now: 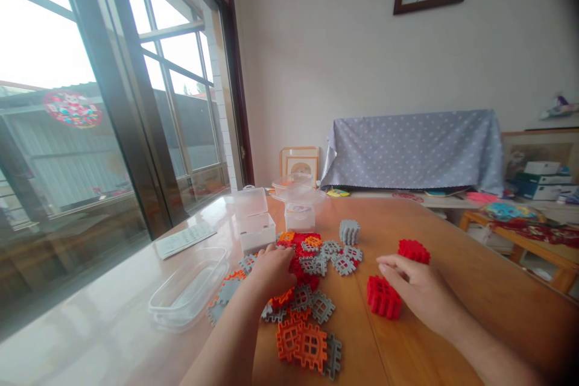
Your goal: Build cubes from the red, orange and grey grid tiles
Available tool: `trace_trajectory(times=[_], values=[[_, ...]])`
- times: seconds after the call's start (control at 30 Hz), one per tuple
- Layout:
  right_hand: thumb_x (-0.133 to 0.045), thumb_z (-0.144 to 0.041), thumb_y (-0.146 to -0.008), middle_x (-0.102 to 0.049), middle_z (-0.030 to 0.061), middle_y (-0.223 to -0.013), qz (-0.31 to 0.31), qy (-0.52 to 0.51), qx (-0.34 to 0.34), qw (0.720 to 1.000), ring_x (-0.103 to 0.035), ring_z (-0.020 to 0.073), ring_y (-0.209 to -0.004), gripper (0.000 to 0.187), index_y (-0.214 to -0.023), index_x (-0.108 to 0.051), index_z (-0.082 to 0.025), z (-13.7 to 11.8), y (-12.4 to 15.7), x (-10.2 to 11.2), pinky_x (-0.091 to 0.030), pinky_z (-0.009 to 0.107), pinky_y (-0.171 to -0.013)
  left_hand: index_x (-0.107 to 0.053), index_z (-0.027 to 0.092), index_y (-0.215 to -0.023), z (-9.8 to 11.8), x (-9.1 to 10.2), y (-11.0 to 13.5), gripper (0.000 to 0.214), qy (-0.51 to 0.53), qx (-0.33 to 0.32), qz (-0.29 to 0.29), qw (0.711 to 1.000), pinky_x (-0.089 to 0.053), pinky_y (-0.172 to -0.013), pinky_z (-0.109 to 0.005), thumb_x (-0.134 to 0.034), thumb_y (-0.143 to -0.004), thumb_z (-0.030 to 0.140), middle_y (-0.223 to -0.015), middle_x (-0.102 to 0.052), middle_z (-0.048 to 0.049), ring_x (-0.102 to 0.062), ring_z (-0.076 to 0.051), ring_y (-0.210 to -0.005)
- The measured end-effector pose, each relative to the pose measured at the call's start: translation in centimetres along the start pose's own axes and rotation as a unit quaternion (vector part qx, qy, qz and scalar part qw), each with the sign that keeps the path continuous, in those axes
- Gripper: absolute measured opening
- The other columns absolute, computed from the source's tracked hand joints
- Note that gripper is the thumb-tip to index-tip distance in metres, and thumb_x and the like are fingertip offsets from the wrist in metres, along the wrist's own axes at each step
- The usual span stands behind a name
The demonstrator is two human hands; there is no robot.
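My left hand (272, 272) reaches into a loose pile of flat toothed building tiles, with fingers and thumb apart over red tiles (308, 243). Whether its fingertips touch one is hard to see. Grey tiles (322, 306) and orange tiles (311, 345) with window-like holes lie around and in front of it. My right hand (414, 286) hovers beside a stack of red tiles (382, 298), its fingers stretched out to the left and nothing visible in them. Just behind that hand sits a second red stack (413, 250), partly covered. A neat stack of grey tiles (350, 232) stands farther back.
A clear plastic tub (190, 286) lies on the left of the wooden table (362, 362). Behind the pile stand an open-lidded plastic box (257, 234), another small box (300, 218) and clear containers (294, 186). A pale calendar-like sheet (186, 240) rests near the window.
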State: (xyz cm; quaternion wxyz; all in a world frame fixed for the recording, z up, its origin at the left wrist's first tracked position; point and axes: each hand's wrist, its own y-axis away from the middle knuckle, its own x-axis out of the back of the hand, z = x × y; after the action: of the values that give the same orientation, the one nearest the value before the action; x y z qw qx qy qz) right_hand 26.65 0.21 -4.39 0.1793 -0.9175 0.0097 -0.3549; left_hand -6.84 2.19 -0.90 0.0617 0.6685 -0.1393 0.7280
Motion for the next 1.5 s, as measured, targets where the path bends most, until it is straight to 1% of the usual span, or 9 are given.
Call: trace_trajectory(times=[0.2, 0.47, 0.6, 0.8, 1.1, 1.17, 1.3, 1.4, 1.5], values=[[-0.048, -0.051, -0.093, -0.077, 0.0068, -0.102, -0.002, -0.002, 0.022, 1.000, -0.070, 0.0267, -0.095, 0.039, -0.111, -0.070, -0.025, -0.2, 0.2, -0.4, -0.055, 0.035, -0.082, -0.063, 0.022, -0.086, 0.7, 0.3, -0.2, 0.013, 0.041, 0.022, 0.059, 0.997, -0.037, -0.087, -0.043, -0.053, -0.079, 0.018, -0.092, -0.069, -0.0126, -0.056, -0.033, -0.101], [-0.048, -0.052, -0.093, -0.077, 0.0049, -0.099, 0.003, 0.015, 0.030, 0.999, -0.071, 0.0247, -0.089, 0.040, -0.110, -0.071, -0.025, -0.6, 0.3, -0.7, -0.056, 0.031, -0.077, -0.064, 0.021, -0.093, 0.9, 0.9, -0.6, 0.024, 0.064, 0.057, 0.135, 0.987, -0.035, -0.085, -0.039, -0.040, -0.093, 0.025, -0.091, -0.069, -0.0121, -0.057, -0.030, -0.096], [-0.048, -0.050, -0.093, -0.077, 0.0048, -0.103, 0.024, 0.019, 0.039, 0.999, -0.071, 0.0243, -0.091, 0.038, -0.109, -0.072, -0.025, -1.3, 0.5, -0.6, -0.055, 0.029, -0.073, -0.064, 0.022, -0.099, 1.3, 0.8, -1.0, 0.025, 0.197, 0.044, 0.183, 0.962, -0.036, -0.074, -0.031, -0.040, -0.095, 0.031, -0.088, -0.067, -0.0073, -0.057, -0.023, -0.084], [-0.048, -0.048, -0.094, -0.077, 0.0035, -0.097, 0.021, 0.008, 0.047, 0.999, -0.070, 0.0232, -0.087, 0.036, -0.109, -0.071, -0.025, -1.7, 0.8, -1.1, -0.055, 0.030, -0.077, -0.062, 0.017, -0.083, 2.8, -0.5, -1.5, 0.024, 0.423, 0.010, 0.103, 0.900, -0.028, -0.056, -0.024, -0.049, -0.088, 0.036, -0.063, -0.049, 0.0030, -0.039, -0.012, -0.057], [-0.049, -0.047, -0.094, -0.075, 0.0058, -0.099, 0.022, -0.003, 0.064, 0.998, -0.068, 0.0245, -0.090, 0.034, -0.107, -0.071, -0.025, -2.6, 1.1, -1.2, -0.055, 0.033, -0.082, -0.051, 0.017, -0.063, 3.5, -0.5, -1.3, 0.020, 0.439, -0.003, 0.048, 0.897, -0.024, -0.055, -0.024, -0.055, -0.079, 0.027, -0.058, -0.042, 0.0039, -0.036, -0.010, -0.058], [-0.050, -0.045, -0.093, -0.075, 0.0055, -0.098, 0.027, -0.011, 0.068, 0.997, -0.068, 0.0230, -0.088, 0.033, -0.107, -0.071, -0.025, -2.8, 1.3, -1.3, -0.055, 0.032, -0.080, -0.052, 0.017, -0.066, 3.9, -0.2, -1.2, 0.021, 0.482, -0.008, 0.037, 0.875, -0.025, -0.056, -0.024, -0.058, -0.081, 0.031, -0.060, -0.042, 0.0045, -0.034, -0.009, -0.057], [-0.053, -0.040, -0.093, -0.070, 0.0054, -0.095, 0.008, -0.024, 0.098, 0.995, -0.066, 0.0192, -0.080, 0.037, -0.125, -0.064, -0.026, -3.8, 1.9, -1.5, -0.055, 0.030, -0.074, -0.056, 0.016, -0.077, 5.2, 0.3, -0.8, 0.029, 0.617, -0.028, -0.019, 0.786, -0.028, -0.057, -0.023, -0.066, -0.081, 0.042, -0.066, -0.046, 0.0041, -0.035, -0.008, -0.058], [-0.061, -0.035, -0.088, -0.064, 0.0080, -0.117, -0.023, -0.019, 0.129, 0.991, -0.065, 0.0201, -0.091, 0.056, -0.142, -0.049, -0.030, -4.7, 2.4, -1.4, -0.056, 0.030, -0.075, -0.060, 0.014, -0.082, 6.3, 0.3, -0.4, 0.032, 0.677, -0.032, -0.053, 0.733, -0.032, -0.060, -0.022, -0.073, -0.078, 0.044, -0.070, -0.052, 0.0023, -0.041, -0.008, -0.061], [-0.067, -0.031, -0.083, -0.059, 0.0084, -0.130, -0.040, -0.014, 0.142, 0.989, -0.062, 0.0228, -0.104, 0.064, -0.144, -0.048, -0.031, -5.5, 2.7, -1.2, -0.055, 0.031, -0.083, -0.061, 0.014, -0.087, 7.3, 0.0, -0.3, 0.036, 0.713, -0.023, -0.085, 0.696, -0.034, -0.060, -0.021, -0.078, -0.073, 0.043, -0.072, -0.055, 0.0019, -0.045, -0.008, -0.061]])
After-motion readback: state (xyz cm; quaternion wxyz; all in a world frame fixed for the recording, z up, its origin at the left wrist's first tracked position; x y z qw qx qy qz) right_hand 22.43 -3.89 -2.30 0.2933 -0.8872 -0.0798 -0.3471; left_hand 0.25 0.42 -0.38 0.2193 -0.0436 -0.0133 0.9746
